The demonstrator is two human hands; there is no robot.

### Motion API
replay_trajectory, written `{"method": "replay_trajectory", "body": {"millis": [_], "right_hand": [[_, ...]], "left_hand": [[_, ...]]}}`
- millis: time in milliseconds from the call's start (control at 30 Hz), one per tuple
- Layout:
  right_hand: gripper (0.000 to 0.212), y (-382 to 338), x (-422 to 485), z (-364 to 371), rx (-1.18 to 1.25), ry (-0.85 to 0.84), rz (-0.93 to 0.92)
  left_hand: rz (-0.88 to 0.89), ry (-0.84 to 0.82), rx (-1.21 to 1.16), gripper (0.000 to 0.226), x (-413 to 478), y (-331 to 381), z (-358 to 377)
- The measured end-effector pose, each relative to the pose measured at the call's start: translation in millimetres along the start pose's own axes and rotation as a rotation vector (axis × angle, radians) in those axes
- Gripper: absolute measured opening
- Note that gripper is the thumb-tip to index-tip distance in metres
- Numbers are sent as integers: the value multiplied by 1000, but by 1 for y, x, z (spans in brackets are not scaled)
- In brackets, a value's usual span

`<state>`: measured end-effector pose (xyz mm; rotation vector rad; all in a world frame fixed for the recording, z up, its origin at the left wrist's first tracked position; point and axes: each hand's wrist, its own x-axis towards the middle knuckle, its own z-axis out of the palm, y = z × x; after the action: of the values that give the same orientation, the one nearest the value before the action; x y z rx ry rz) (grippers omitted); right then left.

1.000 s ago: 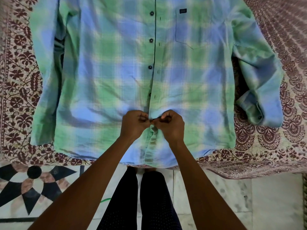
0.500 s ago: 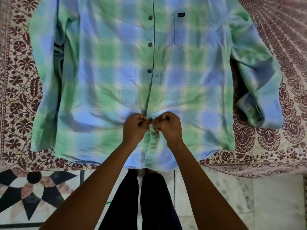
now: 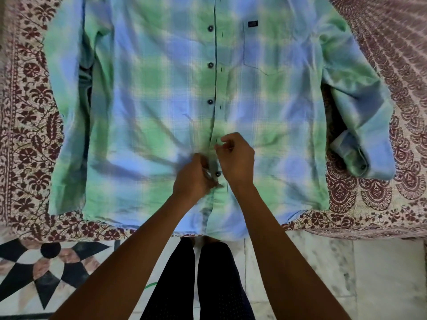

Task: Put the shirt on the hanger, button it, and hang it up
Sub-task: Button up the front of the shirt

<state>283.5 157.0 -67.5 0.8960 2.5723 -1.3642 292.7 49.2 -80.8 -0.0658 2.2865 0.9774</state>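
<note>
Nearest you, your dark trouser legs (image 3: 191, 280) stand on the patterned marble floor (image 3: 381, 278). Just beyond, the green-and-blue plaid shirt (image 3: 143, 107) lies flat, front up, on a maroon printed bedspread (image 3: 27, 125), its hem at the near edge. Your left hand (image 3: 194, 179) pinches the placket beside a dark button (image 3: 218, 173). Your right hand (image 3: 235, 158) curls loosely over the cloth; whether it grips anything, you cannot tell. Farther up, three buttons remain unfastened.
</note>
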Motion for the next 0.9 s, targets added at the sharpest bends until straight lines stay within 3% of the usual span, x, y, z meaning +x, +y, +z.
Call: {"method": "replay_trajectory", "body": {"millis": [133,333,467,500,567,700,767,900], "right_hand": [[36,-7,15,16,-135,-90,124],[7,-4,25,3,131,-64,351],[19,-2,29,-3,345,-82,494],[20,-2,30,-3,359,-92,499],[21,-3,30,-2,357,-102,478],[4,-7,30,2,235,-74,365],[17,-5,29,4,167,-74,333],[21,-4,29,6,97,-66,326]], "left_hand": [[11,8,99,48,-22,-21,2],[24,-106,136,45,-50,-52,0],[166,178,-131,18,-23,-28,-15],[167,253,-200,7,-7,-20,-19],[153,304,-206,14,26,0,-23],[82,223,-102,15,56,25,-19],[48,220,-67,8,58,27,-17],[36,228,-48,10,58,31,-17]]}}
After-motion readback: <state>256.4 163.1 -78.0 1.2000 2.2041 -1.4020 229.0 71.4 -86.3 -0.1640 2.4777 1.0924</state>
